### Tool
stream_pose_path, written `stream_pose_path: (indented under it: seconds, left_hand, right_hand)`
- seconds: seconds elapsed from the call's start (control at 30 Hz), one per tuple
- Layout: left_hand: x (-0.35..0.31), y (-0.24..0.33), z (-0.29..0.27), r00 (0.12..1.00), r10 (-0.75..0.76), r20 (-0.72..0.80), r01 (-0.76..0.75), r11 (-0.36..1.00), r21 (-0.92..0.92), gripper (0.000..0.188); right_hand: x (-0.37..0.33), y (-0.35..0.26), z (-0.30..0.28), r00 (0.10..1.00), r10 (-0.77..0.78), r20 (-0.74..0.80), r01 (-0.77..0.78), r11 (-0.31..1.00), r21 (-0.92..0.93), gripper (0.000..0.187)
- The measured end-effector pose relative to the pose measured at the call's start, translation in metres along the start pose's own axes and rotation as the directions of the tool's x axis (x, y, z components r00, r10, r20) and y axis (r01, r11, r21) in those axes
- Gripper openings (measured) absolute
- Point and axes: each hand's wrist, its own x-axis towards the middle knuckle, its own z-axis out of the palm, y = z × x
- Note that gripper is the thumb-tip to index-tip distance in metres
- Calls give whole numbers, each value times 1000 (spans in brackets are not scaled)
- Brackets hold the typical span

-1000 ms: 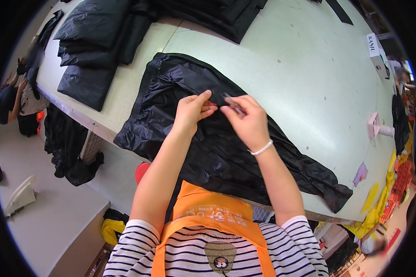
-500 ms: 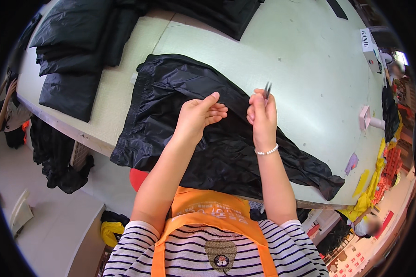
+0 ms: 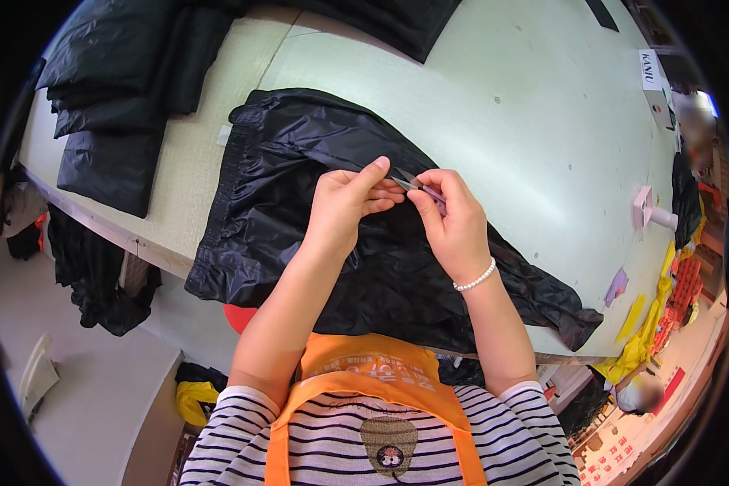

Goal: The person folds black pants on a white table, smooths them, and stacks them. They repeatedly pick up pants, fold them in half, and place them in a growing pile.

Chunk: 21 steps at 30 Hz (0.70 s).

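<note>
Black trousers of shiny cloth lie across the table in front of me, their gathered elastic waist at the left and a leg tapering off to the lower right. Over their middle, my right hand grips small thread snips, with the parted blades pointing left. My left hand is closed, its thumb against the curled fingers, right beside the blade tips. Whatever it pinches is too small to make out. Both hands are raised slightly above the cloth.
Folded black garments are stacked at the far left of the pale table. More black cloth lies at the far edge. A white box, a pinkish-white holder and a purple scrap sit along the right.
My right hand has turned and swung left, bringing the snips from pointing up to beside my left hand's fingers. The left hand has hardly moved, and the trousers lie as before.
</note>
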Motion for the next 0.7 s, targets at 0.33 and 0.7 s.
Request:
stream_pose_path:
  seconds: [0.33,0.7]
  left_hand:
    - [3,-3,-5,1000,8,-5,-8,1000,3,36]
    - [-1,4,1,1000,30,-5,-30,999,37,36]
  right_hand:
    - [5,-5,-2,990,-143,15,143,966,-216,22]
    - [12,-11,-12,971,-215,102,237,914,-330,18]
